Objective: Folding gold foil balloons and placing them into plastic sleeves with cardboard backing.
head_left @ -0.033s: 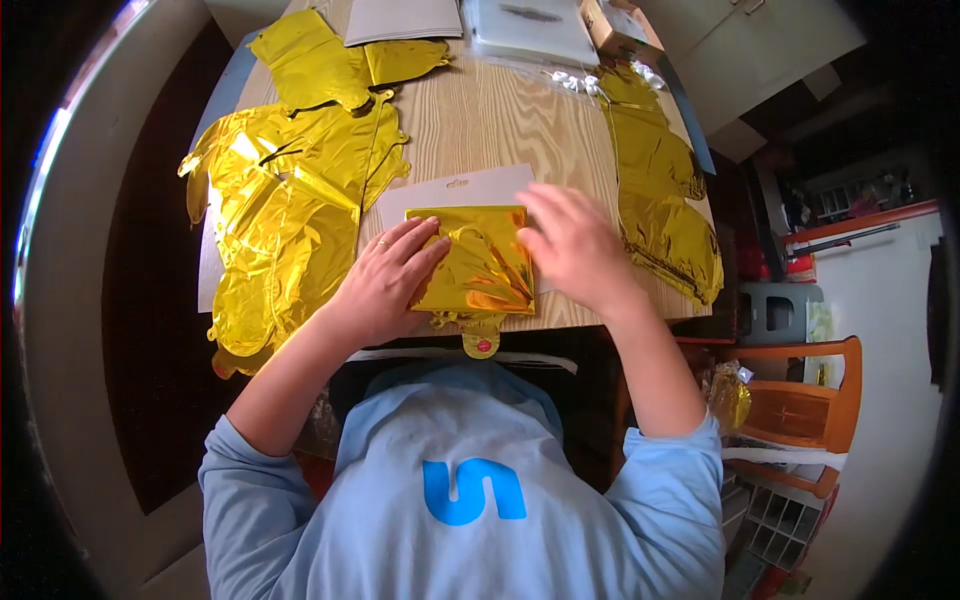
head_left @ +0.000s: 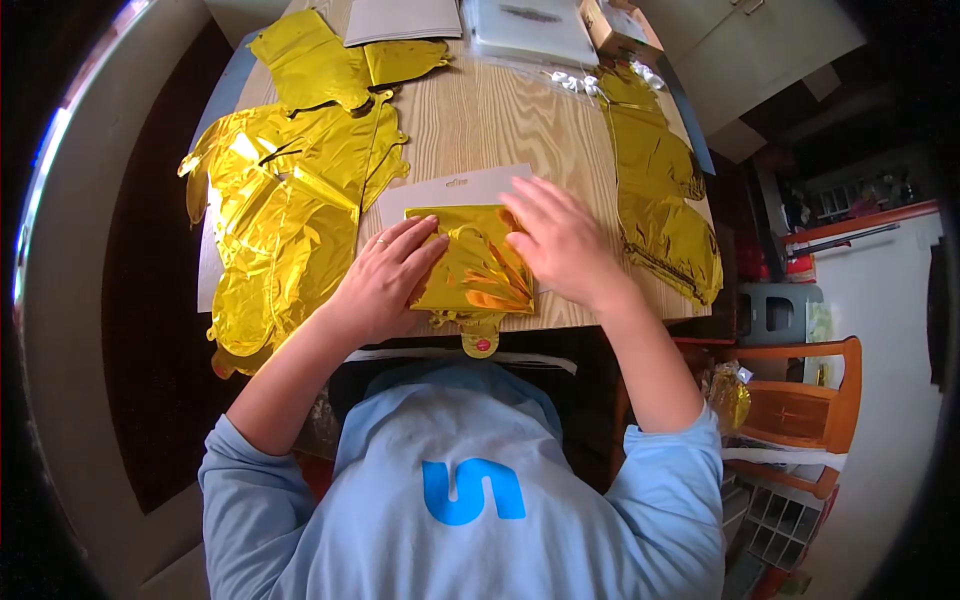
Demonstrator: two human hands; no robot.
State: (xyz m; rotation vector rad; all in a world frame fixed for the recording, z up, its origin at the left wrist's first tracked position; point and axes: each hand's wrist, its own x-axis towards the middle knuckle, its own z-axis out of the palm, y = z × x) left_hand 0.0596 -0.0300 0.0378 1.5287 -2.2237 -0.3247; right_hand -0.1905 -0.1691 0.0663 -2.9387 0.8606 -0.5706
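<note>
A folded gold foil balloon (head_left: 462,262) lies in front of me, creased at its lower right. A tab (head_left: 480,341) with a small red spot sticks out below it, over the table's near edge. Under the foil is a pale card (head_left: 418,198) with a hanging hole at its top. My left hand (head_left: 382,275) presses on the foil's left side, fingers outstretched and the tips slightly bent. My right hand (head_left: 562,240) is at the foil's upper right edge with its fingers extended; whether they touch the foil is hard to tell.
Unfolded gold foil balloons (head_left: 290,215) are spread at the left, others (head_left: 660,190) at the right. Across the back stand a stack of grey cards (head_left: 403,18), clear plastic bags (head_left: 530,35) and a cardboard box (head_left: 622,32). A wooden chair (head_left: 800,410) stands to the right.
My right hand has shifted a little to the left and away from me, across the foil's upper right corner. My left hand stays where it was.
</note>
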